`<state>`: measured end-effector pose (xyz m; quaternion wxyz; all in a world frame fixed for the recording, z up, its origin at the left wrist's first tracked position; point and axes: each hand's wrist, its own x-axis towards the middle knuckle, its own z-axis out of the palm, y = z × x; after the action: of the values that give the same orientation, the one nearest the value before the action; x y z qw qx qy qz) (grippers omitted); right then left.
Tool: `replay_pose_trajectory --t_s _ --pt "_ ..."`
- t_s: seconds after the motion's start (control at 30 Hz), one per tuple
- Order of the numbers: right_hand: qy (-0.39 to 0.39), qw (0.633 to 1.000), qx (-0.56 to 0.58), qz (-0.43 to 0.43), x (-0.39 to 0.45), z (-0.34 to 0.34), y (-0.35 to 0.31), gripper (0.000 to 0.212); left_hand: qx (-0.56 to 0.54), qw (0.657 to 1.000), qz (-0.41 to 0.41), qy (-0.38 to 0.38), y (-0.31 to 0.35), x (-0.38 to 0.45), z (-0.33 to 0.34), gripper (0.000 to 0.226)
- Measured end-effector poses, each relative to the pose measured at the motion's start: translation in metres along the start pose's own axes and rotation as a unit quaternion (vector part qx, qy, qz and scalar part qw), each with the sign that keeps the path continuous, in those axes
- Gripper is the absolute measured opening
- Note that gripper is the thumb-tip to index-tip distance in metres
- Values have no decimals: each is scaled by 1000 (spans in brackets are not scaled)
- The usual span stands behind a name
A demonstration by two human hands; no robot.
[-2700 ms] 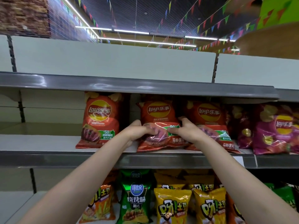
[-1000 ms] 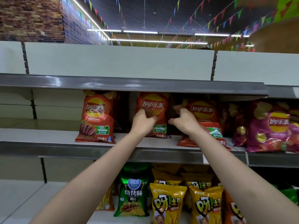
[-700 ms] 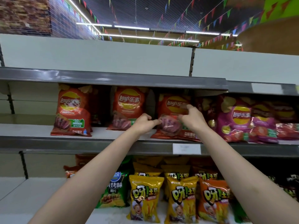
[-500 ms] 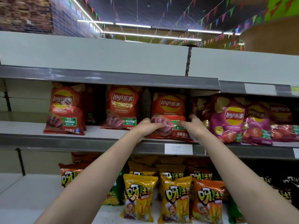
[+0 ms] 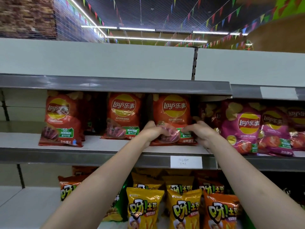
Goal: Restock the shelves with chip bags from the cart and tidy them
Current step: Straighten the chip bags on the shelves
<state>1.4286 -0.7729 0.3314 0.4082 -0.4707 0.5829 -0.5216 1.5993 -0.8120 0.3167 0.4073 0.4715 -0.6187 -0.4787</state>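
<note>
Head view: left hand [image 5: 152, 133] and right hand [image 5: 200, 134], both curled around lower half of upright red chip bag [image 5: 172, 111] on middle shelf [image 5: 99, 158], straight ahead, long axis vertical, equally near both hands, flanked by neighbouring bags.

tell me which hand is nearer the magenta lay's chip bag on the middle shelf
Right. The right hand grips the red Lay's chip bag on the side facing the magenta Lay's chip bag; the left hand grips its far side.
</note>
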Motion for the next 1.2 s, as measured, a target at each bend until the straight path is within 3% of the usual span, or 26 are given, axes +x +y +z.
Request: replay_pose_trajectory --t_s 0.07,0.2,0.27,0.5,0.7,0.83,0.93,1.03,1.2 --pt "-1 1000 0 13 10 2 3 76 27 999 16 19 -1 9 1 52" --pt "8 1000 -7 29 22 4 6 44 55 997 39 24 -5 25 2 70" --pt "8 999 -8 36 27 5 7 39 64 997 32 21 -5 30 2 71" --pt "18 999 -35 17 30 7 12 44 136 990 21 34 -2 33 6 71" --pt "19 999 -27 -29 11 -4 2 37 227 964 72 117 8 7 20 82" --pt "17 995 -61 -75 -4 -10 2 51 248 942 112 197 11 -14 39 73" --pt "-1 987 -90 -130 -23 -20 7 68 238 932 138 235 15 -29 63 65" --pt "-17 975 -102 -196 -43 -47 8 49 181 951 146 201 22 -41 94 58" --pt "-54 970 -51 -232 -73 -103 15 25 90 977 116 153 29 -63 142 47"
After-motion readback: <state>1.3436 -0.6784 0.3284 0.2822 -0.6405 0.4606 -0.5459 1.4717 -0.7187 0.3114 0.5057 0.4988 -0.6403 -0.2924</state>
